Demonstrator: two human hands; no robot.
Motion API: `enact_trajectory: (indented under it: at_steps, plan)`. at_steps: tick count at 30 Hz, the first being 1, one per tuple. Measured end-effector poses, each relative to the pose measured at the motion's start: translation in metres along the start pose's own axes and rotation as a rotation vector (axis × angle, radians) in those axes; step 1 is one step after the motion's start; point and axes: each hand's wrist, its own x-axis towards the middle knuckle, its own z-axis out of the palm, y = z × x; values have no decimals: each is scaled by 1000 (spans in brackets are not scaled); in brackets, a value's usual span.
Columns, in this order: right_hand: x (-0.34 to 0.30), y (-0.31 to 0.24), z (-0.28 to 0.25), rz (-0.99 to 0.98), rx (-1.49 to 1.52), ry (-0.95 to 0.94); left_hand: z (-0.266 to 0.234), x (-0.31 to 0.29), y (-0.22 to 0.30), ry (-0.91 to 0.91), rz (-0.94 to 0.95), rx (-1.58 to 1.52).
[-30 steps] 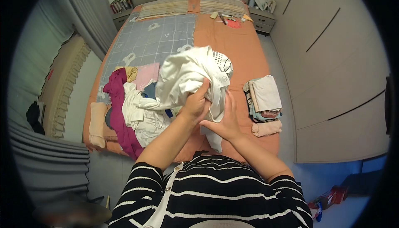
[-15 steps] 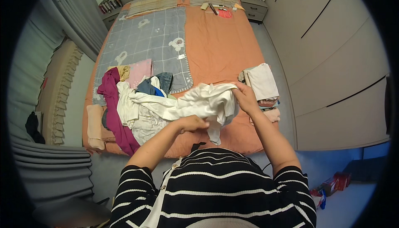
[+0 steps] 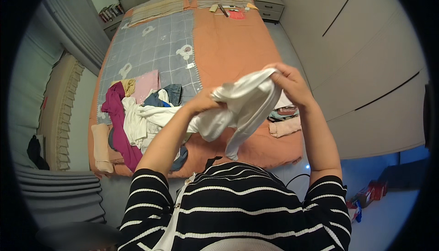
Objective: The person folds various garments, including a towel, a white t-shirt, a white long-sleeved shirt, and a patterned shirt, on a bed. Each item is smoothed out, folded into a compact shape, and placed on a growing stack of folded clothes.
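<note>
A white garment (image 3: 254, 96), bunched and creased, hangs between my two hands above the near end of the bed. My right hand (image 3: 293, 82) pinches its upper right edge, raised above the folded stack. With fingers closed, my left hand (image 3: 205, 102) grips the garment's left part. One narrow length dangles toward my body, and another part trails left to the loose pile. Whether it is a top or trousers I cannot tell. In that pile lie a magenta garment (image 3: 117, 113), white cloth (image 3: 133, 122) and dark blue denim (image 3: 173, 93).
Folded clothes (image 3: 284, 128) are stacked at the bed's right edge, partly behind my right arm. A grey blanket (image 3: 160, 45) covers the left of the orange bed sheet (image 3: 233, 45). Wardrobe doors (image 3: 366, 68) stand to the right, curtains (image 3: 68, 17) to the left.
Both hands have risen, lifting the white garment higher off the bed. My left hand has moved up and now grips the cloth; the right has moved rightward. The view has shifted slightly.
</note>
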Motion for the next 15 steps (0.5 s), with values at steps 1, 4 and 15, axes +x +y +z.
enact_trajectory:
  at_steps: [1,4,15]
  plan:
    - [-3,4,-9,34,-7,106,-6,-3,20,64,34,-18]
    - [-8,48,-25,90,-101,369,-30,1,47,226,149,-138]
    - [-6,106,-27,9,-361,542,10,38,197,225,605,-266]
